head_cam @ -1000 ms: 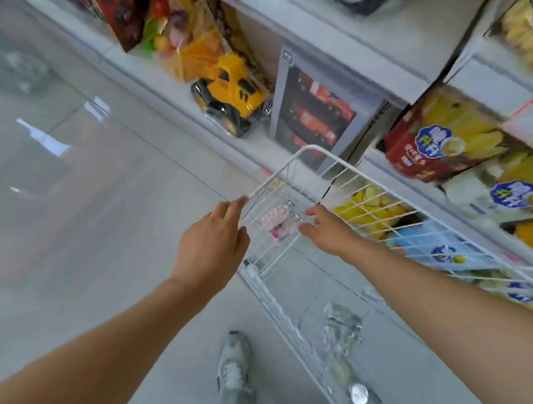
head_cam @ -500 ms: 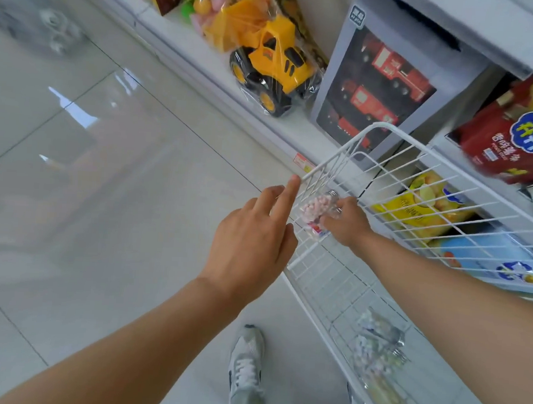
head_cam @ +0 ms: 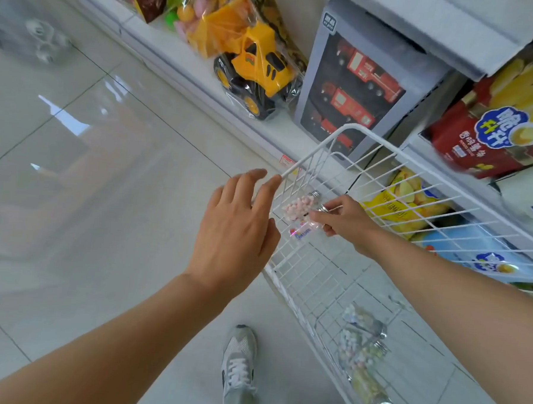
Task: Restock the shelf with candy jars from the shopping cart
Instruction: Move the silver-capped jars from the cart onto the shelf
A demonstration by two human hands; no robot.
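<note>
Few readable labels: red snack bag [head_cam: 491, 130] beyond the far side of the shopping cart [head_cam: 311, 151] bore large white Chinese characters on a blue badge (the smaller print under it was too blurred to read).
Jar label: a small blue and pink sticker [head_cam: 302, 233] on the candy jar, its writing too small to tell.
Price tag [head_cam: 287, 161]: red and white, on the shelf [head_cam: 200, 78] edge just ahead of the cart's front corner; unreadable.
Right hand [head_cam: 347, 226]: inside the cart at its front end, fingers curled and pinching the candy jar [head_cam: 299, 208].
Candy jar: clear, full of pink and white sweets, silver cap, held close against the cart's front wire wall.
Left hand [head_cam: 236, 231]: outside the cart, fingers straight and spread, holding nothing; forefinger tip at the rim's corner, contact not clear.
Other jars [head_cam: 363, 339]: lying on the cart's floor toward its near end.
Beyond the cart: grey box of red toy fire engines [head_cam: 358, 83], yellow toy truck [head_cam: 256, 68] in plastic wrap, yellow snack bag [head_cam: 404, 203] seen through the wires.
Beside the cart: a grey shoe [head_cam: 239, 364] on the tiled floor [head_cam: 105, 193].
</note>
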